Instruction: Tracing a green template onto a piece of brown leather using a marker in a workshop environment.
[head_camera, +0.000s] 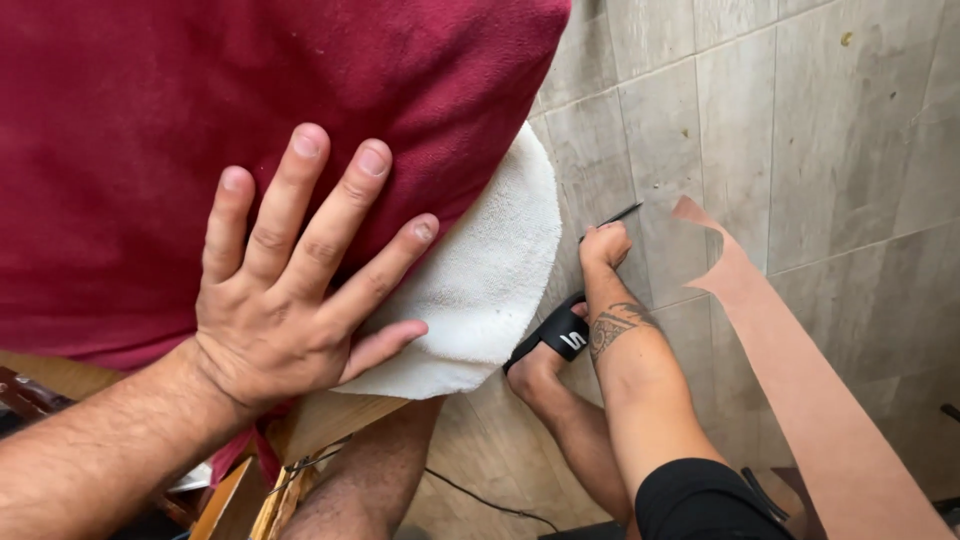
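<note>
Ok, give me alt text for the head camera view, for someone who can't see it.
A left hand lies flat, fingers spread, on a dark red cloth with a white towel under its edge. The right hand reaches down toward the grey tiled floor, gripping a thin dark tool, beside a foot in a black sandal.

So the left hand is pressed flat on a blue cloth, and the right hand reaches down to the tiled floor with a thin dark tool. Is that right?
Not quite: the cloth under the left hand is dark red, not blue, as the head view shows. The rest holds: that hand lies flat on it, and the right hand reaches down to the tiled floor with a thin dark tool.
</note>
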